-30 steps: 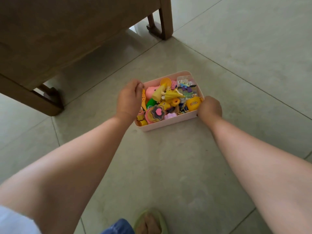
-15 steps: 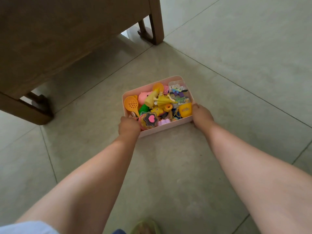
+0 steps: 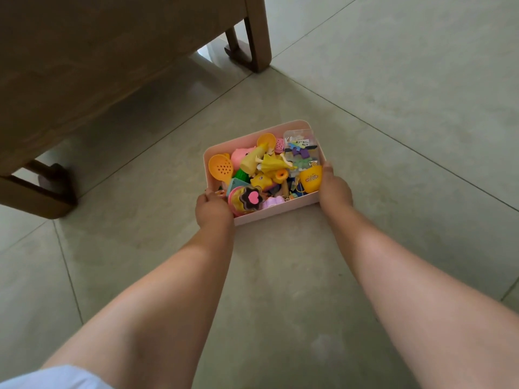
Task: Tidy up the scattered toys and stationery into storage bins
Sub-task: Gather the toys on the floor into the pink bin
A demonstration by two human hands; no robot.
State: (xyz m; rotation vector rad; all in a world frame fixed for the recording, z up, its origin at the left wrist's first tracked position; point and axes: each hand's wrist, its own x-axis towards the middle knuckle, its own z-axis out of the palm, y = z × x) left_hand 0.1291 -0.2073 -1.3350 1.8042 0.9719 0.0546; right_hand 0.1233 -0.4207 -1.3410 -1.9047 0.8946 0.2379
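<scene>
A pink storage bin (image 3: 283,211) stands on the tiled floor, heaped with toys: an orange strainer spoon (image 3: 220,167), a yellow-dressed doll (image 3: 266,160), a yellow cup (image 3: 310,179), a flower-shaped piece with a pink heart (image 3: 252,198) and a clear packet of small parts (image 3: 300,144). My left hand (image 3: 213,210) grips the bin's near-left corner. My right hand (image 3: 334,189) grips its right side wall, thumb on the rim.
A wooden table (image 3: 84,66) overhangs the upper left, with a leg (image 3: 257,35) behind the bin and a foot rail (image 3: 36,196) to the left. Grey floor tiles (image 3: 407,94) surround the bin.
My left hand slid from the bin's left wall down to its near-left corner, uncovering the orange strainer spoon. My right hand kept its hold on the right side.
</scene>
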